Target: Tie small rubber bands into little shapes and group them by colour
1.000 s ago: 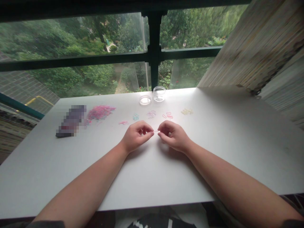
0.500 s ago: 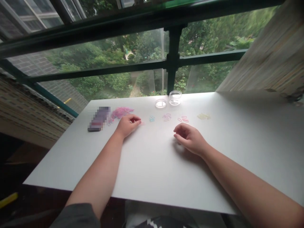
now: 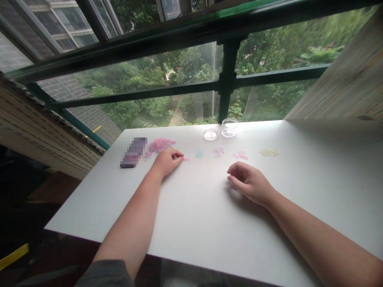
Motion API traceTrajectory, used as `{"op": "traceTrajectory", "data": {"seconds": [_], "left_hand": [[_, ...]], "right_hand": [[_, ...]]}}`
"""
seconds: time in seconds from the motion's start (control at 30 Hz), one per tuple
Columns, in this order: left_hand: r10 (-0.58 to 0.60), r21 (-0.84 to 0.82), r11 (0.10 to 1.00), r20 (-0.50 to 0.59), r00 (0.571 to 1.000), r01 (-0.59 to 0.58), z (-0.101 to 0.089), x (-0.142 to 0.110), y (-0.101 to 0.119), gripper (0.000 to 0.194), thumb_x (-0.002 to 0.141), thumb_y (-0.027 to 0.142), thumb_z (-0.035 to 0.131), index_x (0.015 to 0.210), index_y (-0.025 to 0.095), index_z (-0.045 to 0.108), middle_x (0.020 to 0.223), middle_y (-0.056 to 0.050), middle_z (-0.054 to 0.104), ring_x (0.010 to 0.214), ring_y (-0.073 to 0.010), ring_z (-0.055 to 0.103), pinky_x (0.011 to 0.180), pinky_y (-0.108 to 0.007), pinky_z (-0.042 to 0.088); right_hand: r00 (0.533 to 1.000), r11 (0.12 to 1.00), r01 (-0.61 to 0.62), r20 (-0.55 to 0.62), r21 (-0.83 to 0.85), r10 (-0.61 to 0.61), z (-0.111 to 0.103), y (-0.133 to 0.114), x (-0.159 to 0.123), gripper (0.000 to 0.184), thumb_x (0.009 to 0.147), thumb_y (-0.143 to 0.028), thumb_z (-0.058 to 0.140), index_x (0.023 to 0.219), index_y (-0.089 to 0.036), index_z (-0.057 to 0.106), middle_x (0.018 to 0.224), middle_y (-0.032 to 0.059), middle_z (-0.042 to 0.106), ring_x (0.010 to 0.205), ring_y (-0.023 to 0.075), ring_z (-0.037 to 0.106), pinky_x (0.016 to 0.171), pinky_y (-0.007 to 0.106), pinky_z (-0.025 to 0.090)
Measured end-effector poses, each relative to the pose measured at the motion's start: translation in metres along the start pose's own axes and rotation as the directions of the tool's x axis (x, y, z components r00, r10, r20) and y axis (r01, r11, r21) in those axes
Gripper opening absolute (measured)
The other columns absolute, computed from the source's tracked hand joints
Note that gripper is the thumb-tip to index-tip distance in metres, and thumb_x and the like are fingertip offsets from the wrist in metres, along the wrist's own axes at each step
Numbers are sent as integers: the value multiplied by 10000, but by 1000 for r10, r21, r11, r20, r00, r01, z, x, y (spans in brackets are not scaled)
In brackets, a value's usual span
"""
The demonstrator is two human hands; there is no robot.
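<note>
My left hand (image 3: 170, 162) rests low over the table with thumb and forefinger pinched together. Its fingertips touch the edge of some small pink loops (image 3: 186, 159); whatever is between them is too small to make out. Just behind that hand lies a heap of pink and purple loops (image 3: 161, 144). My right hand (image 3: 249, 181) hovers over the table, fingers curled, a gap between thumb and forefinger, nothing seen in it. Beyond it are a group of pink-red loops (image 3: 243, 155), a lilac group (image 3: 218, 152), a blue group (image 3: 198, 153) and a pale yellow group (image 3: 269, 152).
The loops lie on a white table (image 3: 191, 223). At its far edge stand a clear round container (image 3: 229, 128) and a clear round lid (image 3: 210, 135). A blurred-out dark purple object (image 3: 133, 152) lies at the left. Behind are a green window frame (image 3: 228, 79) and a curtain (image 3: 335, 83).
The whole view has shifted, so table and hands appear slightly further right and lower. Both hands keep nearly the same pose and place on the table.
</note>
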State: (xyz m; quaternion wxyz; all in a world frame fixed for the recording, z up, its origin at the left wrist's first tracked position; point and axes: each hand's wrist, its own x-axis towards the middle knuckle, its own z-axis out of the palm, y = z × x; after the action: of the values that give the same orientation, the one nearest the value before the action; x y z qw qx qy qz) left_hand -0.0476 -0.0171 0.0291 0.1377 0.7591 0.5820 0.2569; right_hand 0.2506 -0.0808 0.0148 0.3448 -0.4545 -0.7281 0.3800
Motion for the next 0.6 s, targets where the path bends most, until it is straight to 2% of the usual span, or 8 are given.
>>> {"op": "traceTrajectory", "data": {"seconds": [0.13,0.37,0.6], "left_hand": [[0,24,1000,22,1000,-1,0,0,-1,199,740,264,565,853,180,706,864,-50,676,761,-174,570,720,-290,437],[-52,21,998,-8,999,52,-4,1,-1,286,703,114,496,902,153,698,905,-62,686,761,-170,580,745,-289,456],[-7,9,1000,-9,1000,8,2,1,8,217,775,263,535,889,170,694,895,-52,680,808,-179,591,785,-301,456]], "right_hand": [[1000,1000,-4,4,1,4,0,-1,0,89,784,-255,555,837,-192,520,654,-12,517,545,113,464,514,250,390],[1000,1000,4,9,-15,-4,0,-2,0,83,779,-250,555,829,-192,521,651,-15,513,554,115,463,523,251,386],[1000,998,7,15,-63,-6,-1,-3,0,74,793,-252,541,830,-190,523,662,-11,522,572,116,472,538,249,388]]}}
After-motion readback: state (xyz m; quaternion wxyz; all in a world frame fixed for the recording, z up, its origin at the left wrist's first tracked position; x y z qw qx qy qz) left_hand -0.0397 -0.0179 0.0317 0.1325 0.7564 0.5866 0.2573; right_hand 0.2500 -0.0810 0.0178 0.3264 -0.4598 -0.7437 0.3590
